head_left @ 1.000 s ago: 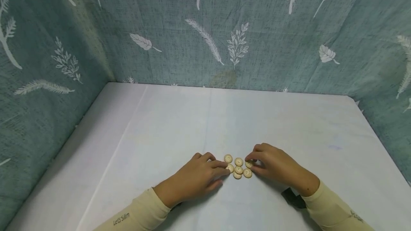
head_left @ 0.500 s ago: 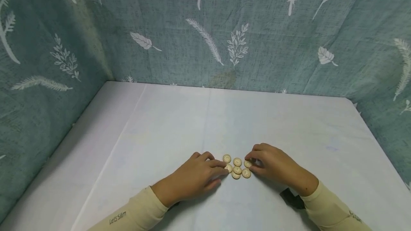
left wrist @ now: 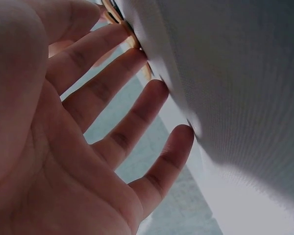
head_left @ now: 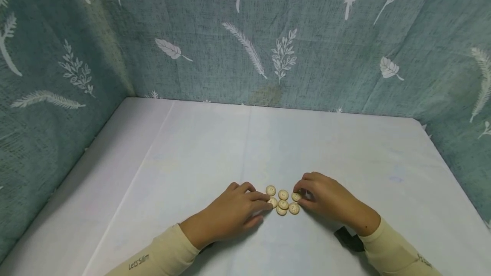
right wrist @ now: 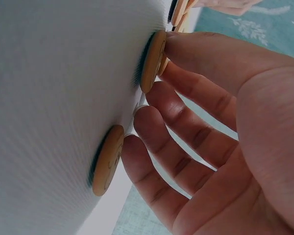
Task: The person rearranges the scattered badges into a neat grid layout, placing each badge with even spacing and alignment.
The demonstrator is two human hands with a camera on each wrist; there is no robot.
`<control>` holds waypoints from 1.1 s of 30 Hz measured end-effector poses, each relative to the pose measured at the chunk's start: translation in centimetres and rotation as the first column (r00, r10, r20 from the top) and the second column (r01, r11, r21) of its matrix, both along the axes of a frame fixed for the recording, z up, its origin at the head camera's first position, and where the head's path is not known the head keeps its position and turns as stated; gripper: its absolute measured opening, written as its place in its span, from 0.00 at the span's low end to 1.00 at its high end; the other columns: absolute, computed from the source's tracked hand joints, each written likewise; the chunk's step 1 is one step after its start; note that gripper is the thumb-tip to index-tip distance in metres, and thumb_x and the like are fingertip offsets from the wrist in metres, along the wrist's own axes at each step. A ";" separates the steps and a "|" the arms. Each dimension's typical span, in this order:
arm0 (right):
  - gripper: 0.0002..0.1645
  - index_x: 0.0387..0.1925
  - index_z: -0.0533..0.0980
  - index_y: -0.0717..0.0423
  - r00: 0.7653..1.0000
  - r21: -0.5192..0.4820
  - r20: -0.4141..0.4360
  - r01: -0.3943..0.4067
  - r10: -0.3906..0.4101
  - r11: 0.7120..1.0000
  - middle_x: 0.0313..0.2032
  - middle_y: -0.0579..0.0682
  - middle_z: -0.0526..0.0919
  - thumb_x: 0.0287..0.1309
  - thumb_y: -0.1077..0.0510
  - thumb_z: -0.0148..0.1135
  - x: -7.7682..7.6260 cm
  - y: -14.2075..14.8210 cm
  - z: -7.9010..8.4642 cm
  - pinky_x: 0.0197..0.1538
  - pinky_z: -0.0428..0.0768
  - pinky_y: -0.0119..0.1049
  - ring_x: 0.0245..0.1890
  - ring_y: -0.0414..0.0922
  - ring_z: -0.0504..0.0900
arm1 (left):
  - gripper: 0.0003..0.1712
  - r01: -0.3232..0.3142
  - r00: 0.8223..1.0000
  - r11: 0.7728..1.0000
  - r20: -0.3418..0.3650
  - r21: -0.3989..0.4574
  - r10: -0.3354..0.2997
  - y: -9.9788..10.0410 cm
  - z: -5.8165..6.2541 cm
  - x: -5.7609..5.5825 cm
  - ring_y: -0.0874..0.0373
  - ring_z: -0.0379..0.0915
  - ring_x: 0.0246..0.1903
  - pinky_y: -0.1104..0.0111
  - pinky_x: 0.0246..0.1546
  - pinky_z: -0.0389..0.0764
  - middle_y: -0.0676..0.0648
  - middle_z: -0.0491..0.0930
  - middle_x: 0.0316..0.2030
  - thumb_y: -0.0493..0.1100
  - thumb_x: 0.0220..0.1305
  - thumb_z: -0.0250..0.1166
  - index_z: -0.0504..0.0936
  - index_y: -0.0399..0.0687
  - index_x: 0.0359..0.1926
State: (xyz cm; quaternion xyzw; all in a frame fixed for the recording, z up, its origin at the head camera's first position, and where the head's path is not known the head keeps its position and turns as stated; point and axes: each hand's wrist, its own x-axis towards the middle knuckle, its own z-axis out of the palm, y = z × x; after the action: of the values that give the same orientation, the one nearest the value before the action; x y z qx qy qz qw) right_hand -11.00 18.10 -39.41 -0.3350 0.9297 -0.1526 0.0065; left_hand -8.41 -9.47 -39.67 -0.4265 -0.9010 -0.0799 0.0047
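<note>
Several round wooden buttons lie in a small cluster on the white table, seen in the head view. My left hand (head_left: 235,214) has its fingers spread and extended, and its fingertips rest on the leftmost button (head_left: 272,202) and the cloth. Thumb and index finger of my right hand (head_left: 326,197) pinch the edges of the rightmost button (head_left: 296,196). Between the hands, one button (head_left: 283,205) overlaps another button (head_left: 281,211). In the right wrist view a separate button (right wrist: 108,160) lies beside the little finger; my hand hides it in the head view.
A white cloth covers the table (head_left: 192,148). Teal fabric (head_left: 215,54) with white leaf prints stands behind it and at both sides. A dark strap piece (head_left: 349,238) shows under the right wrist.
</note>
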 end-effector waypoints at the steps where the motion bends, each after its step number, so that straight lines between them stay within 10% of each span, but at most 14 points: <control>1: 0.09 0.37 0.84 0.48 1.000 0.001 -0.003 0.003 -0.003 1.000 0.32 0.38 0.79 0.52 0.58 0.75 0.0 0.0 0.0 0.35 0.76 0.31 0.32 0.33 0.72 | 0.17 -0.001 1.000 1.000 -0.003 0.001 0.001 0.0 0.0 0.0 0.59 0.74 0.54 0.60 0.47 0.74 0.62 0.80 0.59 0.52 0.70 0.62 0.83 0.65 0.57; 33: 0.11 0.37 0.77 0.51 0.978 -0.037 0.205 0.049 -0.040 0.998 0.26 0.39 0.71 0.56 0.61 0.72 -0.5 -0.3 0.0 0.32 0.70 0.28 0.28 0.33 0.67 | 0.16 -0.003 1.000 1.000 -0.009 0.022 0.004 0.0 -0.1 -0.1 0.59 0.75 0.54 0.60 0.48 0.75 0.60 0.81 0.58 0.52 0.71 0.61 0.83 0.64 0.56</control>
State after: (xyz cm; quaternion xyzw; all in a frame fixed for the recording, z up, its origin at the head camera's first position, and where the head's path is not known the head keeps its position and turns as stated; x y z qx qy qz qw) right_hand -11.54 17.80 -39.44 -0.2967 0.9280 -0.2059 0.0912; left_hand -8.50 -9.46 -39.75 -0.4251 -0.9008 -0.0876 0.0135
